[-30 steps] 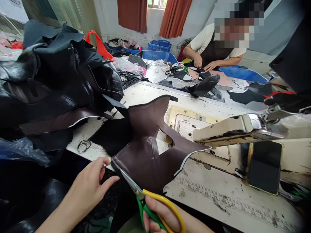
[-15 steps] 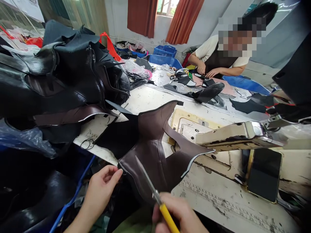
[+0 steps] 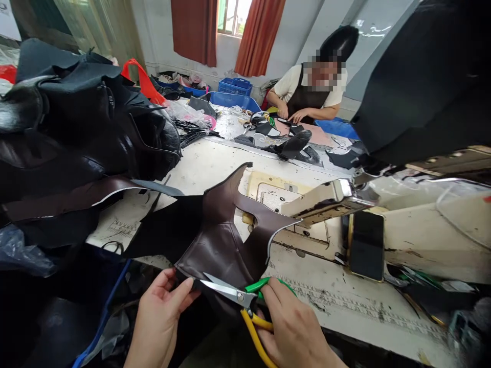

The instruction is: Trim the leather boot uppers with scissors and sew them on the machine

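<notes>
A dark brown leather piece [image 3: 217,248] with a black lining lies over the white table's front edge, its lower part hanging down. My left hand [image 3: 163,309] pinches the near left edge of this leather between thumb and fingers. In my right hand [image 3: 297,322] is a pair of scissors [image 3: 240,296] with one green and one yellow handle. Their blades are slightly apart and point left, toward my left fingertips, over the lower part of the leather. A pale strip runs along the leather's right edge.
The sewing machine arm [image 3: 318,200] stands beside the leather, with a phone [image 3: 367,245] to its right. A large pile of black leather pieces [image 3: 95,138] fills the left. Across the table [image 3: 199,158], a co-worker [image 3: 307,97] handles pieces. Printed ruler marks run along the front edge.
The scissors have opened and turned from pointing up-left to nearly level, close to my left hand. The green handle now shows. The camera view has swung right.
</notes>
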`<state>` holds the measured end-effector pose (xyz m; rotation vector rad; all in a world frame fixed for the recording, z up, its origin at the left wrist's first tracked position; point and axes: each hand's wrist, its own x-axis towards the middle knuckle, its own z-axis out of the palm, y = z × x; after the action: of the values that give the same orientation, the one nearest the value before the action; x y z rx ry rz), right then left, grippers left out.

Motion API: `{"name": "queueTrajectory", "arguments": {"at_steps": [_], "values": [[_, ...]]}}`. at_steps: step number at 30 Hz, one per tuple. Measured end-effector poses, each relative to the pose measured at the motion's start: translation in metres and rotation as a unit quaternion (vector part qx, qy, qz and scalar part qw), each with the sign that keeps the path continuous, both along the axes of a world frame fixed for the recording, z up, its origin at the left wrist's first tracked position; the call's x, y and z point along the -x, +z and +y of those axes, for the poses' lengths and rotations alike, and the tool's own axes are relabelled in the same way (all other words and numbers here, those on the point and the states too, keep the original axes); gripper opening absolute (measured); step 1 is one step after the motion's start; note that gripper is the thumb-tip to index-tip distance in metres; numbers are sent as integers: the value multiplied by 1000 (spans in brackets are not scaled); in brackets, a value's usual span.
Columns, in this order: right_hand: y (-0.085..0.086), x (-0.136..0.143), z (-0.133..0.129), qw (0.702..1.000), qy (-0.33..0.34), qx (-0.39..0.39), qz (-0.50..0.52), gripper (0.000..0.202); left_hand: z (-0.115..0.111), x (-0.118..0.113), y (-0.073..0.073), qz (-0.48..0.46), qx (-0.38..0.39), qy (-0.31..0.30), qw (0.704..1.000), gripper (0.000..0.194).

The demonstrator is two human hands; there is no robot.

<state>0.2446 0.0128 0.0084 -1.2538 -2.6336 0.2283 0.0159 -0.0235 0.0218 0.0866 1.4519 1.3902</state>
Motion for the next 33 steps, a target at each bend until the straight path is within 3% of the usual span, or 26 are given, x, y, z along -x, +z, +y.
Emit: {"name": "queueTrajectory", "arguments": {"at_steps": [3, 9, 22, 33], "values": [[2, -5, -2, 1000, -6, 17, 0, 25, -2, -5, 0, -15, -4, -16, 1000, 46], [2, -14, 0, 998, 1, 48, -28, 27, -8, -15, -2, -7, -8, 14, 1000, 51], [7, -5, 2, 997, 2, 56, -50, 36, -14, -23, -6, 3, -11, 11, 1000, 51], [7, -14, 9, 999, 8, 42, -26, 34, -11, -24, 4, 15, 14, 28, 999, 49]]}}
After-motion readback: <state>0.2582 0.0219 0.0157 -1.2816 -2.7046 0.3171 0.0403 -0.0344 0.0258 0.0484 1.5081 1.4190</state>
